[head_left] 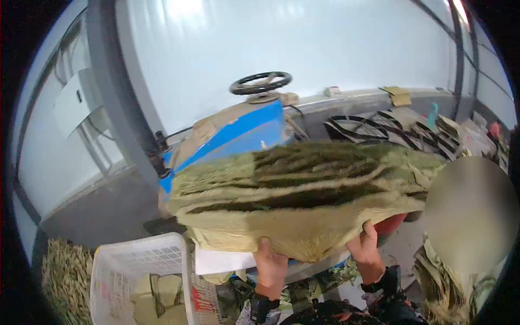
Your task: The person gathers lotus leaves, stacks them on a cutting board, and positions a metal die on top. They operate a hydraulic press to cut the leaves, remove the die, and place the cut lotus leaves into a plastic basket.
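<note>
A wide stack of layered, pale yellow-green dried leaves or sheets (303, 216) is held up across the middle of the view. My left hand (271, 268) grips its lower edge, with the thumb on the near face and the other fingers hidden behind. Farther right, my right hand (368, 252) holds the same lower edge, thumb also in front. The stack's layers spread apart toward the top, with dark gaps between them. Behind it stands a blue machine (244, 130) with a black handwheel (261, 83), partly covered by the stack.
A white plastic basket (184, 271) with pale pieces inside stands at lower left, beside a leafy pile (67, 281). More dried leaves (439, 281) lie at lower right, next to a blurred round area. A striped bag (368, 127) and a green bottle (433, 115) are behind.
</note>
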Tool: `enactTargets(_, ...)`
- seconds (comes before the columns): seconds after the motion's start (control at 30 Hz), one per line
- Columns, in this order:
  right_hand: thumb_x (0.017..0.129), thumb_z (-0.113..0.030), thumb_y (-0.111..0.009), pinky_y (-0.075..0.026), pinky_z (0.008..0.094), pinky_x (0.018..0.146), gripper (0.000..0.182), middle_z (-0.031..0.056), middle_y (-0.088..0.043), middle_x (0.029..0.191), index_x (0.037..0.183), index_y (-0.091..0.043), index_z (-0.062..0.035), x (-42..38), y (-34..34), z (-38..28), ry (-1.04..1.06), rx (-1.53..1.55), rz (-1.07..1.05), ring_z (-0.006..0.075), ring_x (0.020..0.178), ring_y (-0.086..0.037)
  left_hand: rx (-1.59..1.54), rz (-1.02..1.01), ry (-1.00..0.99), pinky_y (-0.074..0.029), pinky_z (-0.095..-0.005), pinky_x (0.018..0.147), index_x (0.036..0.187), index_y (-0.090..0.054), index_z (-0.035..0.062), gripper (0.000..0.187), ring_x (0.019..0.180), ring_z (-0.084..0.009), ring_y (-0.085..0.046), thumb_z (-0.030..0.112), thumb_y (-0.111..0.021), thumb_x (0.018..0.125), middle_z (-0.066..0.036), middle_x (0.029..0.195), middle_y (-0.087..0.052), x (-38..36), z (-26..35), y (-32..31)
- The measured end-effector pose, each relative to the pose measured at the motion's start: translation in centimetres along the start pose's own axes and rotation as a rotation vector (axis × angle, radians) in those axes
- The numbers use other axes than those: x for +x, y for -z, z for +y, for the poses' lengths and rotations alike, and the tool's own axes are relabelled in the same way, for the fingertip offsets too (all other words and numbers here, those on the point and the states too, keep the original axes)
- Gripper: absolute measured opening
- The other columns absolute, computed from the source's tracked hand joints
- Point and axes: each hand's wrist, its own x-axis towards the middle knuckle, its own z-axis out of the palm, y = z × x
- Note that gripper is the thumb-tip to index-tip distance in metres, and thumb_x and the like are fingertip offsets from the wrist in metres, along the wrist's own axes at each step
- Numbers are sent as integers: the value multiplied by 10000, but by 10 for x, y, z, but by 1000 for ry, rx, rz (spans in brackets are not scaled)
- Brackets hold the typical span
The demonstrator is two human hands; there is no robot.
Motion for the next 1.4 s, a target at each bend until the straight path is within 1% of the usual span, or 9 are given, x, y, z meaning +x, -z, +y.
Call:
enactTargets(0.37, 862, -171, -569, -384, 400, 1005, 548, 114, -463, 1311, 1346, -359, -23, 71, -37, -48, 388, -473, 447, 254, 1195, -459, -274, -330, 451, -373, -415, 1018, 1301, -394, 57, 445, 1183, -265, -474, 222, -542, 915, -119, 1281, -481, 35, -36, 45)
enactTargets(0.53, 810, -99, -635, -460, 314, 835, 398, 86, -583, 1088, 1170, -507, 10, 69, -80, -79, 758, -1064, 519, 204, 952, -579, 320, -391, 444, -349, -409, 1031, 1281, -415, 4, 552, 1185, -310, -475, 185, -656, 818, -152, 1303, -462, 4, -4, -15)
enactTargets(0.6, 817, -115, -609, -472, 371, 779, 290, 120, -614, 966, 1065, -551, 22, 61, -89, -50, 854, -1391, 485, 277, 868, -598, 338, -626, 3, -315, -410, 1045, 1381, -307, 48, 695, 1255, -284, -401, 134, -676, 798, -155, 1331, -433, -3, 3, -47)
enactTargets(0.67, 744, -111, -591, -472, 373, 721, 284, 161, -615, 899, 1018, -574, -38, 51, -83, -26, 921, -1863, -193, 296, 835, -601, 611, -723, -10, -311, -410, 1045, 1396, -294, 60, 747, 1262, -265, -388, 124, -700, 772, -139, 1335, -437, -3, 13, -32)
enactTargets(0.83, 745, -187, -526, -458, 372, 697, 280, 106, -579, 983, 990, -569, -58, 4, -99, 64, 597, -2135, -784, 249, 882, -566, 637, -224, -91, -407, -410, 931, 1156, -527, 32, 427, 1078, -216, -523, 39, -673, 754, -112, 1147, -564, -29, -19, 57)
enactTargets(0.93, 700, -197, -561, -459, 404, 804, 411, 139, -574, 1100, 1075, -547, -30, -18, -76, 89, 392, -1962, -959, 307, 1003, -555, 56, 127, 52, -443, -386, 868, 1026, -545, 11, 234, 964, -202, -570, 38, -611, 803, -114, 1064, -583, -48, 2, 36)
enactTargets(1.1, 845, -156, -572, -466, 380, 860, 341, 149, -584, 1104, 1153, -540, -12, -32, -70, 66, -193, -1273, -1128, 295, 1030, -563, 252, 256, 134, -464, -356, 832, 1015, -527, -36, 220, 913, -204, -581, 89, -585, 843, -130, 1026, -592, -65, -13, 91)
enactTargets(1.27, 932, -349, -503, -490, 382, 807, 386, 120, -625, 1073, 1101, -575, -10, -50, -4, -7, -1176, -801, -308, 271, 969, -603, 1294, 100, -369, -461, -365, 854, 1036, -522, -39, 329, 947, -251, -591, 22, -661, 744, -167, 1009, -598, -78, -21, 120)
enactTargets(1.4, 929, -472, -447, -477, 441, 831, 524, 143, -596, 1115, 1215, -502, -36, -77, 51, -9, -946, -473, 279, 294, 989, -585, 284, 495, 43, -457, -387, 862, 1027, -523, -32, 322, 950, -290, -601, -4, -650, 733, -187, 999, -607, -71, -24, 126)
